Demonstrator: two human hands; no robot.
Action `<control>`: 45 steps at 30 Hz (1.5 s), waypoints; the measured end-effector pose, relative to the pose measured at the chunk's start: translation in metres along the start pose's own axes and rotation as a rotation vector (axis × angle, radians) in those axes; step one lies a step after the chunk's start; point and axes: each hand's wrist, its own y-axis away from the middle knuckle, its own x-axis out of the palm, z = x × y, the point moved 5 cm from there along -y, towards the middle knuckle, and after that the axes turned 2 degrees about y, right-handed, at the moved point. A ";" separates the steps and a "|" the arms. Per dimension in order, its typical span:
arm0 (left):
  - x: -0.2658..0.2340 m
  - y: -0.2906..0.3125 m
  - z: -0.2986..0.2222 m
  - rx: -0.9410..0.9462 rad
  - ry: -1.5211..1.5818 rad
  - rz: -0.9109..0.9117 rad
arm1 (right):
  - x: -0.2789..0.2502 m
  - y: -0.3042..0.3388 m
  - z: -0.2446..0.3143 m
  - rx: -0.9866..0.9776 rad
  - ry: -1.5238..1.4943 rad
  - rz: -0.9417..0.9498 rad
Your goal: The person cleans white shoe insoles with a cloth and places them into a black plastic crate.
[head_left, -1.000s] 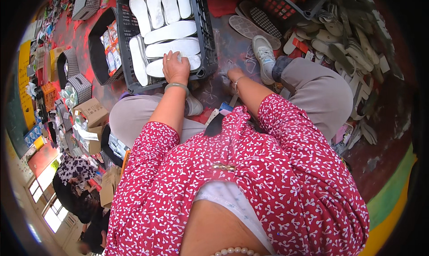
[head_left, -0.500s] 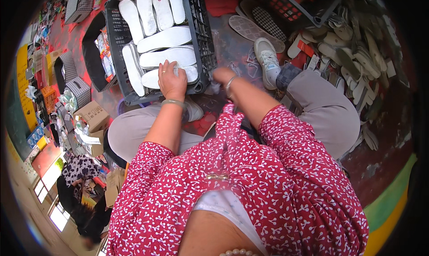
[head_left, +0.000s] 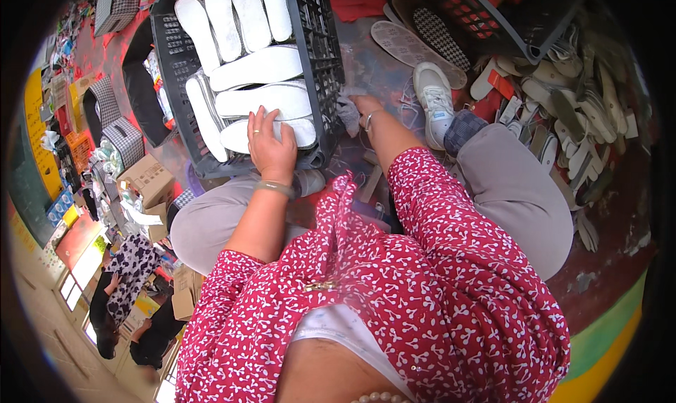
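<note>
Seated person seen from above. The left hand (head_left: 271, 146) lies flat, fingers (head_left: 255, 121) spread open, on the nearest white insole (head_left: 271, 132) at the front of a black plastic crate (head_left: 324, 65), which fills the 11 to 12 o'clock area and holds more white insoles (head_left: 246, 19) stacked in rows. The right hand (head_left: 362, 107), at 12 o'clock just beside the crate's right wall, has its fingers closed on a grey cloth (head_left: 347, 113). Compared with half a second ago, the left hand has settled lower onto the front insole, and the right hand has moved from above the crate's corner to its outer right side. A white sneaker (head_left: 436, 100) rests on the floor at 1 o'clock, with loose soles (head_left: 570, 114) piled at 2 o'clock.
</note>
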 end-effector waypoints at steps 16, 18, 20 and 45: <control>0.001 0.012 0.007 -0.041 -0.019 0.015 | 0.029 0.079 0.066 -0.364 1.573 0.146; 0.001 0.005 0.005 -0.038 -0.004 0.004 | 0.029 0.065 0.070 -0.377 1.450 0.019; 0.005 -0.012 -0.014 0.028 0.019 0.013 | 0.015 0.016 0.031 -0.444 1.552 0.032; 0.001 -0.018 -0.016 0.019 0.036 0.011 | 0.032 0.083 0.099 -0.388 0.726 -0.229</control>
